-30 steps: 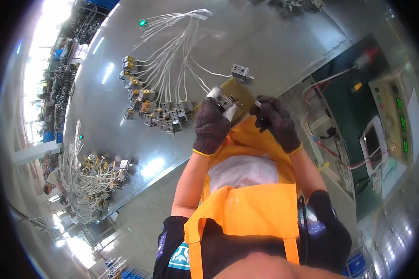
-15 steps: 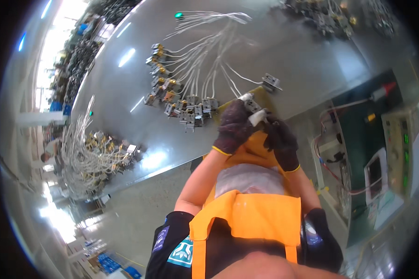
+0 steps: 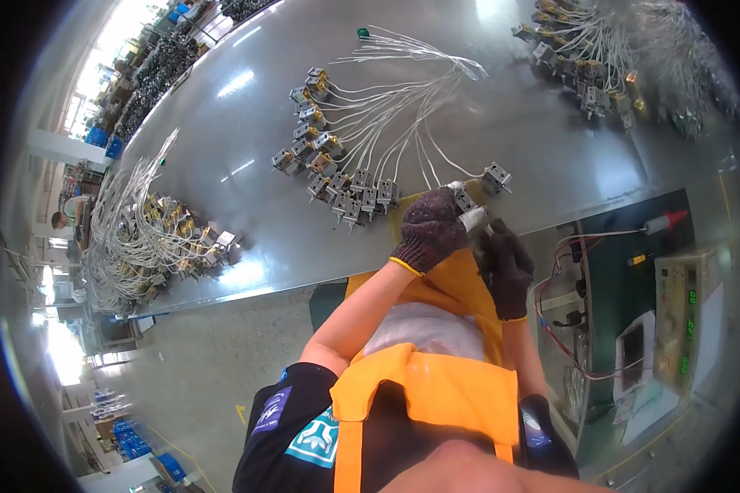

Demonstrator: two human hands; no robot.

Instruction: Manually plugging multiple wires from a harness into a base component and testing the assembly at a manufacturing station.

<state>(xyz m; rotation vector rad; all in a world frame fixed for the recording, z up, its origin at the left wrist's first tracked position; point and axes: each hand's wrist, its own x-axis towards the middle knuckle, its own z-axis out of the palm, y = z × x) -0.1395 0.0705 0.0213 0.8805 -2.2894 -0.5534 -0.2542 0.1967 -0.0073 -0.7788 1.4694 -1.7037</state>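
My left hand point(image 3: 430, 227), in a dark knitted glove with white-covered fingertips, is closed on a small box-shaped metal part point(image 3: 465, 200) at the table's near edge. A thin pale lead runs from that part up to a bundle of leads point(image 3: 436, 90). Just right of it, my right hand point(image 3: 508, 269), gloved alike, has its fingers curled close to the part's lower end; whatever they hold is hidden. Beneath the left hand lies a yellowish pad point(image 3: 404, 205). Another metal part point(image 3: 496, 177) on a lead rests beyond the pad.
Several like parts point(image 3: 353, 197) fan out on the grey metal table point(image 3: 230, 193). More bundles lie left point(image 3: 173, 246) and far right point(image 3: 588, 78). At the right, a green surface point(image 3: 617, 279) carries an instrument with a green display point(image 3: 682, 316), a red-tipped probe point(image 3: 664, 222) and cables.
The view has shifted, so the table things appear farther right. My left hand keeps its hold on the metal part; my right hand stays close by, its fingers slightly lower.
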